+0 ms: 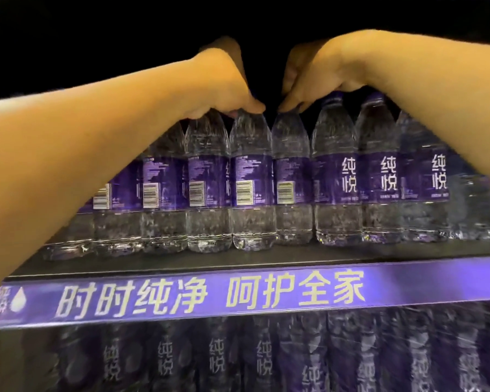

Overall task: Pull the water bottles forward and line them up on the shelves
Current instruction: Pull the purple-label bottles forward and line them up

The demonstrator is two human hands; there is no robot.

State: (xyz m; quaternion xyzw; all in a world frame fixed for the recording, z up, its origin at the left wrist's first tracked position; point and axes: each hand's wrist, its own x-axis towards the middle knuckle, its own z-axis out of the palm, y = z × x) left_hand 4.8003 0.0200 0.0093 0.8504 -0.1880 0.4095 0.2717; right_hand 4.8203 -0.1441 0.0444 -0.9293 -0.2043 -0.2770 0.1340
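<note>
Both forearms are bare to each hand, left and right, without sleeves or jewellery showing

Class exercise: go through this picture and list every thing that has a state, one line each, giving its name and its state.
Left hand: closed over bottle tops.
Right hand: closed over bottle tops.
Barcode-facing bottles: upright, full, labels turned sideways.
Name-facing bottles: upright, full, capped, labels facing out.
Upper shelf: stocked, bare strip along its front.
Shelf banner: in place, readable.
Lower bottles: upright, blurred.

Dark shelf under upright water bottles.
</note>
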